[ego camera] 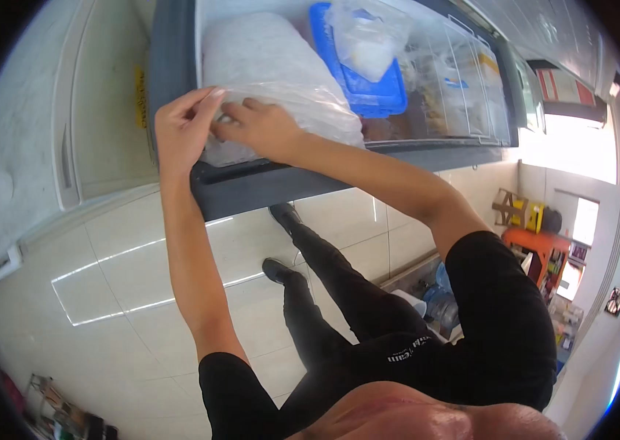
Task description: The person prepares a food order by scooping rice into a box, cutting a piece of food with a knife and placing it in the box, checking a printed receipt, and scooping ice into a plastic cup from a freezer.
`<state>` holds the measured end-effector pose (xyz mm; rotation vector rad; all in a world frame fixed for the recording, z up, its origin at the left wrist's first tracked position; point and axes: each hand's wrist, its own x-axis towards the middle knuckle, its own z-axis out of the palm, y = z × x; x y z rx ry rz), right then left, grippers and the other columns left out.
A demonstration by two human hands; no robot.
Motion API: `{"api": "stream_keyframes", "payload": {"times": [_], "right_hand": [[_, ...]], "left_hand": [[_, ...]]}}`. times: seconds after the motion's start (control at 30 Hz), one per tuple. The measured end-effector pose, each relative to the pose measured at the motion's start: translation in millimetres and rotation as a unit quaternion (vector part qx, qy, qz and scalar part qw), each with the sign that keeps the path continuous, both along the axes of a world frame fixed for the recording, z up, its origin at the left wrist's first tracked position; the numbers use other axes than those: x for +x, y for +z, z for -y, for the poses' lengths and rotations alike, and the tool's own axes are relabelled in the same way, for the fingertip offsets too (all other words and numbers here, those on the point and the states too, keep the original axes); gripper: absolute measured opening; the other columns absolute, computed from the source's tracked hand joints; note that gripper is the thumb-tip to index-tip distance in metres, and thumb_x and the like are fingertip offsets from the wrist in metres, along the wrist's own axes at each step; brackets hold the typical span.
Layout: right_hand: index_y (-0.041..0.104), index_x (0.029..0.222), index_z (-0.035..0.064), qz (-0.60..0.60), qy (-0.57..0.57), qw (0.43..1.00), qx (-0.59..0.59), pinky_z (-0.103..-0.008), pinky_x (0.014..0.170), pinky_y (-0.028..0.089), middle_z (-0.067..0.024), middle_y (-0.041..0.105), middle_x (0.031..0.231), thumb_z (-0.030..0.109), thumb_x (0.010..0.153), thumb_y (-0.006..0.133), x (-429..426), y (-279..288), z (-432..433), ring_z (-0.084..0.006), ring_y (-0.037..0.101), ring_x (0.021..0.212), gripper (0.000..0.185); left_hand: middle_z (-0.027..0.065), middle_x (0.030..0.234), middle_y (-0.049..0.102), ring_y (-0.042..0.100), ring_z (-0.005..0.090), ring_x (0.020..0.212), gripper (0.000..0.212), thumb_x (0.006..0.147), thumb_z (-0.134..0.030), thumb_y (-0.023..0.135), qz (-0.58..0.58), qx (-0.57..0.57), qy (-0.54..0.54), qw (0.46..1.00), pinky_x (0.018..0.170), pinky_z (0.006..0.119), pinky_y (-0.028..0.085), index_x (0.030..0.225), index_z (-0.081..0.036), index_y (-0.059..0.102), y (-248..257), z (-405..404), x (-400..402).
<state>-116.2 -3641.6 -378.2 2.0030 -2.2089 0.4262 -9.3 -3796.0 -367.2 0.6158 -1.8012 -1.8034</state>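
A large, full bag of clear plastic with whitish contents lies at the left end of an open chest freezer. My left hand is at the bag's near left corner, thumb and fingers pinched together on the plastic film. Close beside it, my right hand rests over the same corner, its fingers curled at the film; whether they grip it is hard to tell. Right of the bag sits a blue plastic container with a frosty plastic bag on top.
White wire baskets with packaged goods fill the freezer's right part. A white appliance stands at the left. Large water bottles are on the floor at my right, and an orange shelf unit stands farther right. The floor is tiled.
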Motion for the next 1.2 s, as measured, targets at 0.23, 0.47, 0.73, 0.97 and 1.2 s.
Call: {"api": "stream_keyframes", "payload": {"times": [0.23,0.47,0.73,0.97,1.2], "right_hand": [[0.064,0.134,0.0266,0.193,-0.027,0.975,0.111,-0.0432,0.080,0.060,-0.0109,0.065,0.119,0.002,0.086,0.061,-12,14,-12,-0.0342,0.070,0.098,0.054],[0.071,0.131,0.0234,0.311,-0.017,0.947,0.082,-0.0405,0.083,0.060,-0.0095,0.071,0.123,0.003,0.088,0.062,-37,9,-25,-0.0319,0.072,0.101,0.048],[0.067,0.137,0.0287,0.165,-0.061,0.984,0.025,-0.0427,0.080,0.061,-0.0146,0.070,0.124,0.004,0.084,0.066,-49,21,-36,-0.0339,0.073,0.097,0.058],[0.067,0.137,0.0303,0.186,-0.088,0.978,0.028,-0.0435,0.081,0.061,-0.0179,0.067,0.127,0.013,0.089,0.067,-42,12,-22,-0.0347,0.072,0.100,0.051],[0.065,0.139,0.0248,0.220,-0.032,0.972,0.072,-0.0454,0.096,0.055,-0.0169,0.063,0.136,0.011,0.092,0.065,-2,-17,-10,-0.0361,0.068,0.112,0.049]], "left_hand": [[-0.0089,0.068,0.056,0.044,0.0012,0.062,0.017,0.095,-0.016,0.080,0.037,-0.012,0.020,0.999,0.055,0.020,0.033,0.103,-0.001,0.082,4,-1,1],[-0.0025,0.075,0.061,0.050,0.0095,0.066,0.026,0.094,-0.021,0.080,0.178,-0.161,0.040,0.970,0.061,0.026,0.041,0.111,-0.003,0.077,40,-18,10],[0.0062,0.076,0.067,0.058,0.0302,0.082,0.014,0.087,-0.005,0.070,0.306,-0.329,0.169,0.877,0.079,0.042,0.044,0.101,-0.007,0.071,27,-71,34],[0.0040,0.071,0.064,0.056,0.0275,0.079,0.011,0.091,-0.003,0.065,0.304,-0.307,0.203,0.879,0.081,0.042,0.041,0.098,-0.009,0.072,12,-58,16],[0.0057,0.063,0.056,0.052,0.0226,0.069,0.034,0.109,-0.023,0.055,0.209,-0.273,0.214,0.914,0.067,0.037,0.043,0.082,-0.004,0.059,-4,-53,31]]}}
